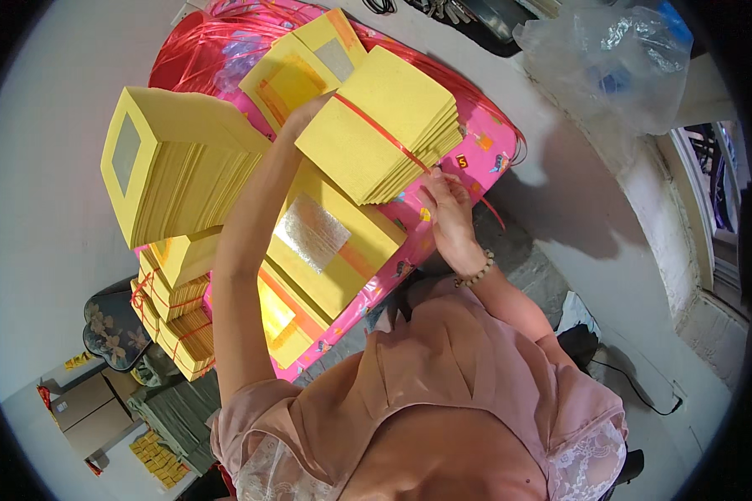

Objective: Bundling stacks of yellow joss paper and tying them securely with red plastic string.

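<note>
A thick stack of yellow paper sheets (pixel 384 117) is tilted above the pink patterned table, with a red plastic strap (pixel 376 125) running across its top face. My right hand (pixel 449 204) is at the stack's right edge, thumb and fingers pinched on the strap, whose loose end hangs past the hand. My left hand (pixel 307 115) reaches to the stack's left side; its fingers are hidden behind the paper. Beneath lie more yellow stacks, one with a silvery patch (pixel 312 232) on top.
A tall yellow stack (pixel 184 167) stands at the left, above smaller bundles tied with red strap (pixel 171 317). Loose red straps (pixel 192 54) heap at the table's far left. Clear plastic bags (pixel 614 67) hang at the far right, beside a white wall.
</note>
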Motion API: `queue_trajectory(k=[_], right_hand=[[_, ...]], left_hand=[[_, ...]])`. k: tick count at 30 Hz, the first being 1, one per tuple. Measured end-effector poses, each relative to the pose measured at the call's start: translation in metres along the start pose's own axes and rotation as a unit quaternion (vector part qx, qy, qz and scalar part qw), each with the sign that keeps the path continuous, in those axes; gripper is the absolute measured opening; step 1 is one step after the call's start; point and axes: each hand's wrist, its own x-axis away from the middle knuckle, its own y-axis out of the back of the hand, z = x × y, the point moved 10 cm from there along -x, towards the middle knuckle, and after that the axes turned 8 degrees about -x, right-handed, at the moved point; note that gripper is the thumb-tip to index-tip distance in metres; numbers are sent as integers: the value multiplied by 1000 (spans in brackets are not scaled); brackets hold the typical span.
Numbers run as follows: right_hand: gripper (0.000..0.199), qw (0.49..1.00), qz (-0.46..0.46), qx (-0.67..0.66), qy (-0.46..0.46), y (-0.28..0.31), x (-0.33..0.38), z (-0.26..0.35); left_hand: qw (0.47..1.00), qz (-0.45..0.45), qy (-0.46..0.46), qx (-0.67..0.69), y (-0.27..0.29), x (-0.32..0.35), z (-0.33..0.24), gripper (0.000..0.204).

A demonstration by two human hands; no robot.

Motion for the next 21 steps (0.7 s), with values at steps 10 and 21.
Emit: queue_trajectory(k=[10, 21], right_hand=[[16, 993, -14, -39, 110, -12, -21, 21], [18, 927, 67, 121, 349, -71, -60, 99]], left_hand=[[993, -93, -35, 63, -4, 18, -8, 56], [972, -169, -97, 129, -14, 28, -24, 47]])
